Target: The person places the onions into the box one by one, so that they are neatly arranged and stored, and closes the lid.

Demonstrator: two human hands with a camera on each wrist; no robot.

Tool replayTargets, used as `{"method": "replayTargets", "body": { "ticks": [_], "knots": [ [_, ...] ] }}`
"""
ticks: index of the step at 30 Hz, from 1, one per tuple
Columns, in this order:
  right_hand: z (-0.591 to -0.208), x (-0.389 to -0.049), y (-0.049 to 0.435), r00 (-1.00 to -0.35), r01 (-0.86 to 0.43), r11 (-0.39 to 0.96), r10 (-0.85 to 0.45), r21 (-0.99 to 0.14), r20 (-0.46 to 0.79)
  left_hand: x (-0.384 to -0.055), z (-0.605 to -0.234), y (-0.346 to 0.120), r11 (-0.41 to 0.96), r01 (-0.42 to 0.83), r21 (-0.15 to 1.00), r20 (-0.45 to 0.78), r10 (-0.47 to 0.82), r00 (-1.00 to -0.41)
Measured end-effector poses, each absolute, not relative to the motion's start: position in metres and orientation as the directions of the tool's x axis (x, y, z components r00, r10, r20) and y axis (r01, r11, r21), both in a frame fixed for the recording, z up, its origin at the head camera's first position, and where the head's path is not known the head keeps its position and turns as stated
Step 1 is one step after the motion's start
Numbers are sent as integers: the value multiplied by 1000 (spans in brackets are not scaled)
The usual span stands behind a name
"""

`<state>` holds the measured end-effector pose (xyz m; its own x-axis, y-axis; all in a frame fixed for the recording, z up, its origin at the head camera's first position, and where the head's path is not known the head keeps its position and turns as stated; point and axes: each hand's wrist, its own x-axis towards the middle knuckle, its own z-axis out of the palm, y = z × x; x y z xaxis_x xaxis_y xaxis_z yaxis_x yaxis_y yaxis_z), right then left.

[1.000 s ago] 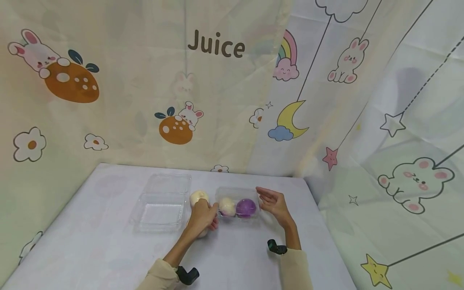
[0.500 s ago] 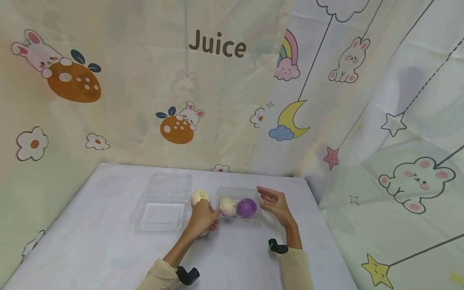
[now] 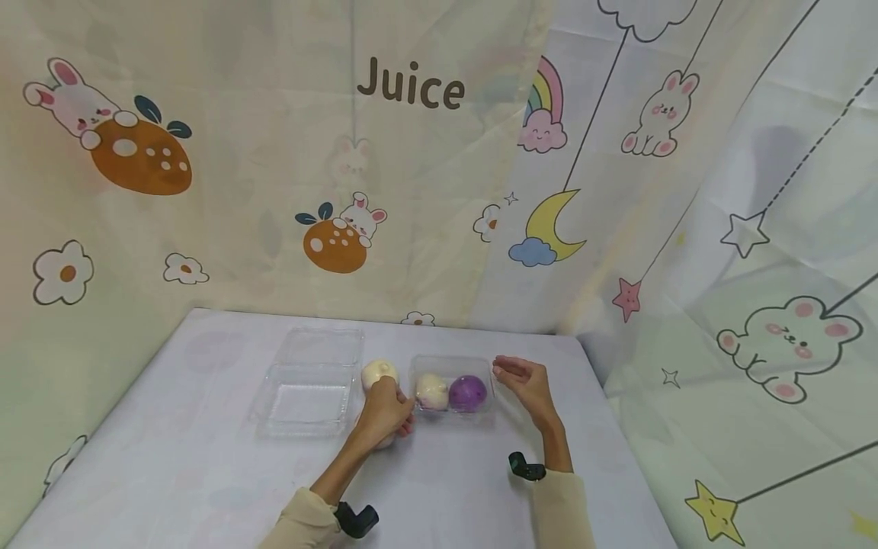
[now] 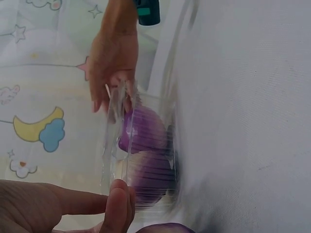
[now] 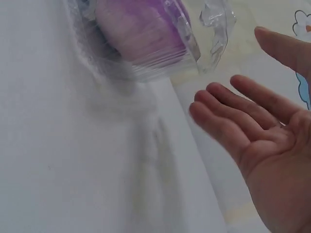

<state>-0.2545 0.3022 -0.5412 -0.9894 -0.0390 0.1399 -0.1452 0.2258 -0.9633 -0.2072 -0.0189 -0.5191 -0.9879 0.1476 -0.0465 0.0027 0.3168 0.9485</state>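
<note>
A clear plastic clamshell box (image 3: 453, 364) stands on the table with its lid over two round, onion-like things. One is cream and purple (image 3: 431, 392); the other is purple (image 3: 468, 393). My left hand (image 3: 384, 410) is at the box's left side, pinching its edge between thumb and forefinger in the left wrist view. My right hand (image 3: 527, 387) is just off the box's right side, its fingers extended and holding nothing, as the right wrist view shows. Behind my left hand sits a cream round thing (image 3: 379, 373); another lies under that hand, mostly hidden.
A second clear clamshell box (image 3: 309, 408) lies with its lid back to the left of the round things. White cloth covers the table (image 3: 453, 496). A printed curtain (image 3: 240, 191) hangs behind the table and along its right side.
My right hand has drawn slightly right, away from the box's side, leaving a wider gap. The left hand stays at the box's left edge.
</note>
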Motion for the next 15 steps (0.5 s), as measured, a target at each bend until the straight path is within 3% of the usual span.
{"method": "replayTargets", "body": {
  "ticks": [8, 15],
  "knots": [
    [-534, -245, 299, -997, -11, 288, 65, -958, 31, -208, -518, -19, 331, 0, 944, -50, 144, -988],
    [-524, -232, 307, -974, 105, 400, -143, -911, -175, -207, -517, -18, 331, -25, 943, -76, 140, -987]
  ]
}}
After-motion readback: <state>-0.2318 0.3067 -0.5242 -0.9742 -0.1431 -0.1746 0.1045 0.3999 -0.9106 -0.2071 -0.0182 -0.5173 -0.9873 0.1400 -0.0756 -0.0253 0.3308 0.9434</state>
